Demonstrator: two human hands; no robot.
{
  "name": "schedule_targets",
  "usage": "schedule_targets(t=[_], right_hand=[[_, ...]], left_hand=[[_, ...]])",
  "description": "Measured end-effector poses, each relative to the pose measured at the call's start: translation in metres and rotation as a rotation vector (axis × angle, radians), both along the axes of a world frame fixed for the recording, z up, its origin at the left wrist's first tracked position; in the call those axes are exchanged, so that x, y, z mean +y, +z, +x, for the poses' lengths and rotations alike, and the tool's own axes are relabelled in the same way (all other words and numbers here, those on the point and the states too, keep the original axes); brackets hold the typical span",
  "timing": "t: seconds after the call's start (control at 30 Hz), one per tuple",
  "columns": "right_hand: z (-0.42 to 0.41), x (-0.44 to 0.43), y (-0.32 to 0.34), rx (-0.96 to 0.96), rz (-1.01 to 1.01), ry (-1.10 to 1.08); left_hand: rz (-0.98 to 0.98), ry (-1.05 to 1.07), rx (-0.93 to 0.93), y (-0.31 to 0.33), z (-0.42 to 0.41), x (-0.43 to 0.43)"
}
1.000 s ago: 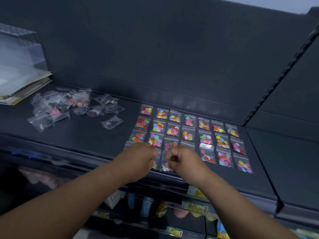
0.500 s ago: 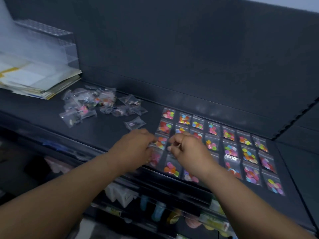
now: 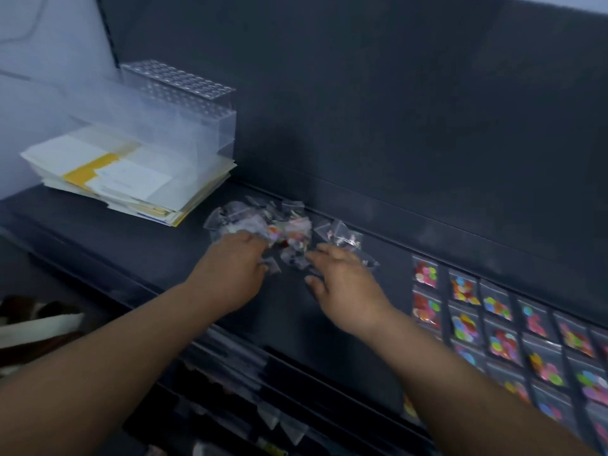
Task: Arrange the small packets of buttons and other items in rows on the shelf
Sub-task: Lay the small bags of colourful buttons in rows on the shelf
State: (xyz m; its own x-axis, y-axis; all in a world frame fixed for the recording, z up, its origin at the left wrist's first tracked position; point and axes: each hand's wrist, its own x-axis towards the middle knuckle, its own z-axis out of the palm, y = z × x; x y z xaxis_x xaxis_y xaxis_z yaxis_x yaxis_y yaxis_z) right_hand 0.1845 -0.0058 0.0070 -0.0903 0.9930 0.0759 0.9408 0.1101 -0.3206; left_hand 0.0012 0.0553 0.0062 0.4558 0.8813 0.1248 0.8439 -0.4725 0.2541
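Packets [image 3: 501, 343] of coloured buttons lie flat in rows at the right of the shelf [image 3: 125, 248], long sides running from front edge to back wall. A loose pile [image 3: 263, 222] sits by the back wall, bare shelf between. The left hand [image 3: 230, 271] curls into the pile (grip blurred, cannot tell); the right hand [image 3: 345, 287] touches it, fingers spread, holding nothing.

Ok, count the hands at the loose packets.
2. The left hand reaches into the left side of the pile; the right hand lies over its right side, fingers spread. None seems hidden.
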Motion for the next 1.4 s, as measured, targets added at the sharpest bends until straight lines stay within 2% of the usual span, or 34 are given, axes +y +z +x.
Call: schedule_targets(t=[0.17, 0.33, 0.47, 0.57, 0.63, 0.73, 0.9, 1.0, 1.1, 1.17, 1.23, 1.3, 1.4], right_hand=[[-0.042, 0.045, -0.013, 0.049, 0.000, 0.074], [-0.049, 0.066, -0.028, -0.011, -0.146, 0.087], [-0.048, 0.074, -0.026, -0.031, -0.115, -0.041], [-0.061, 0.081, -0.025, 0.041, -0.076, -0.034], [-0.071, 0.086, -0.030, 0.082, -0.090, -0.009], [-0.077, 0.093, -0.034, 0.007, -0.120, -0.046], [-0.066, 0.097, -0.032, 0.088, -0.110, -0.141], [-0.063, 0.095, -0.032, 0.243, -0.111, -0.190], [-0.063, 0.091, -0.026, 0.646, -0.120, -0.343], [-0.061, 0.091, -0.022, 0.964, -0.100, -0.424], [-0.059, 0.091, -0.015, 1.181, -0.102, -0.446], [-0.058, 0.091, -0.009, 1.261, -0.132, -0.401], [-0.057, 0.093, -0.005, 1.266, -0.137, -0.348]], left_hand=[[-0.111, 0.128, 0.013, -0.005, -0.031, 0.043], [-0.281, 0.027, 0.073, -0.014, -0.040, 0.062], [-0.325, 0.002, 0.093, -0.014, -0.045, 0.074], [-0.373, -0.016, 0.109, -0.013, -0.046, 0.079], [-0.385, -0.025, 0.136, -0.012, -0.048, 0.080], [-0.395, -0.005, 0.180, -0.011, -0.052, 0.085], [-0.306, 0.066, 0.064, -0.007, -0.047, 0.091], [-0.230, 0.095, -0.046, -0.005, -0.042, 0.094], [-0.153, 0.049, -0.266, -0.001, -0.036, 0.097], [-0.233, 0.019, -0.424, 0.003, -0.028, 0.097], [-0.425, -0.022, -0.532, 0.006, -0.018, 0.096], [-0.601, -0.035, -0.581, 0.006, -0.009, 0.095], [-0.643, 0.026, -0.689, 0.003, -0.002, 0.100]])
